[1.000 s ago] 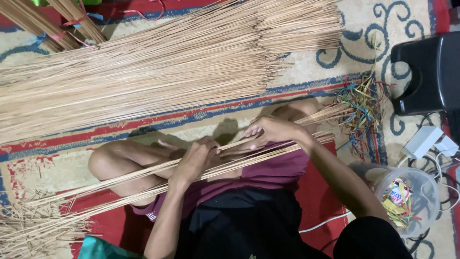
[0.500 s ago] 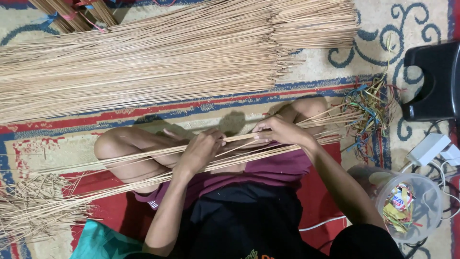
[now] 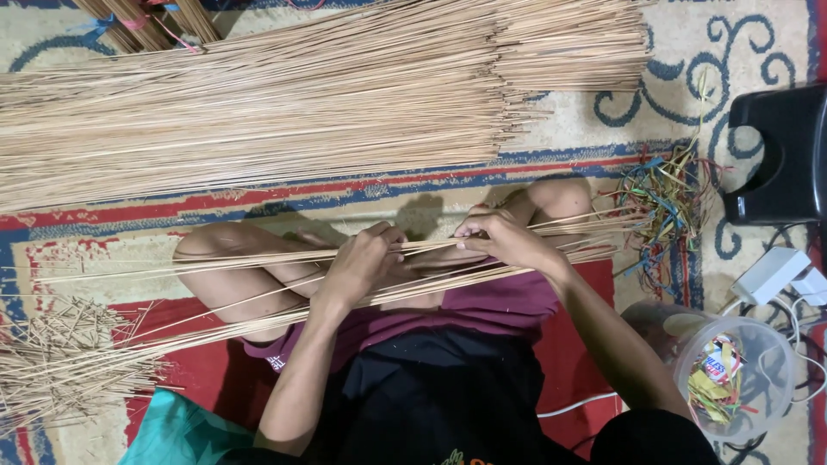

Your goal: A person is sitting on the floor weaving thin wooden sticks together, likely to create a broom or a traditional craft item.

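A thin bundle of pale sticks [image 3: 258,297] lies across the seated person's lap, splayed at one end and gathered at the other, seemingly so the strands can be sorted by feel. The left hand [image 3: 362,263] closes around the bundle mid-length while the right hand [image 3: 500,241] pinches a few strands, though which ones is hard to tell. Beyond the knees lies a large heap of sticks [image 3: 301,112] on the patterned rug [image 3: 689,43]; coloured ties [image 3: 668,202], a clear plastic tub [image 3: 732,379] and a black stool [image 3: 784,155] sit within reach at the right.

Home floor workspace: patterned rug [image 3: 689,34] (stick pile [image 3: 258,112], black stool [image 3: 780,155]).
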